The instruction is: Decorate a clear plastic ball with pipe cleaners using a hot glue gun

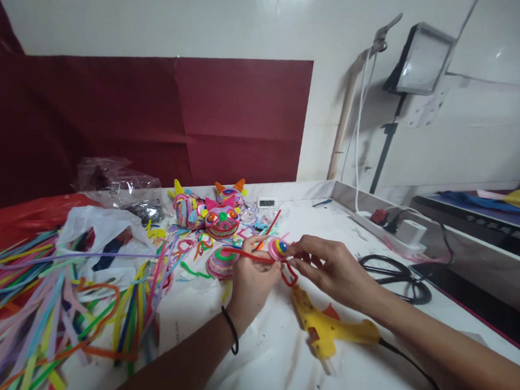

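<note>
White table top, smooth, smeared with marks. Dark red sheet on the wall at 11 o'clock, creased in panels. Pile of loose paper strips at 9 o'clock: flat, thin, many colours, some curled. White plastic bag just behind it, crumpled, contents hidden; clear plastic bag further back at 10 o'clock, dark stuff inside, can't tell what. Yellow glue gun at 5 o'clock, hard plastic, lying flat under the right wrist, black cord trailing off. Black scissors at 3 o'clock. Quilled animal heads at 12 o'clock, coiled-strip domes with pointed ears.

Left hand pinches a red strip between thumb and fingers. Right hand: fingertips pinched on a small pink coiled disc, round, blue-yellow centre, held just above centre of the table between both hands. Red strip runs up to the disc and loops below it. Black band on left wrist.
</note>
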Available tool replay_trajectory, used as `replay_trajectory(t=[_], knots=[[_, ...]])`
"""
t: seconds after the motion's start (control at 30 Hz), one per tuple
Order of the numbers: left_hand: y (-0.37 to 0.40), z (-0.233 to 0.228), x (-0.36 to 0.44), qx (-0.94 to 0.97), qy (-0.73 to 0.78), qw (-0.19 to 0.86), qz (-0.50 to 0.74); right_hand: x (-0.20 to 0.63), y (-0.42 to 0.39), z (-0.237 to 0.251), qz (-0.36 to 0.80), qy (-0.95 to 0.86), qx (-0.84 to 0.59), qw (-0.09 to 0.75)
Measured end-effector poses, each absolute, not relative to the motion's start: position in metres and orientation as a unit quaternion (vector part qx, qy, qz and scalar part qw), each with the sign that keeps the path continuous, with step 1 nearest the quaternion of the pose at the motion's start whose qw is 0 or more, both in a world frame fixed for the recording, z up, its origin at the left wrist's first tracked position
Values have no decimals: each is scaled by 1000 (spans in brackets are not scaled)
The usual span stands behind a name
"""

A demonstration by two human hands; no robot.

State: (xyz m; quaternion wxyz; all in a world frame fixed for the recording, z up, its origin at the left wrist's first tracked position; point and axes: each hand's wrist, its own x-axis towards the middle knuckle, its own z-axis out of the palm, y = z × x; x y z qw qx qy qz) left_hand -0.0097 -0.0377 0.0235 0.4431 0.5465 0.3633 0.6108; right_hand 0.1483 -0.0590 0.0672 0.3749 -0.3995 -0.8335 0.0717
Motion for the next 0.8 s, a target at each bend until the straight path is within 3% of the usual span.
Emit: replay_trajectory(t=[0.27, 0.6, 0.8], knots=[[-32, 19, -12, 558, 386, 409, 610, 161, -72, 63, 45, -843, -420, 333], [-28, 25, -14, 542, 393, 414, 617, 221, -107, 53, 81, -853, -467, 217], [-24, 25, -16, 563, 407, 390, 605, 245, -113, 52, 36, -850, -490, 190]])
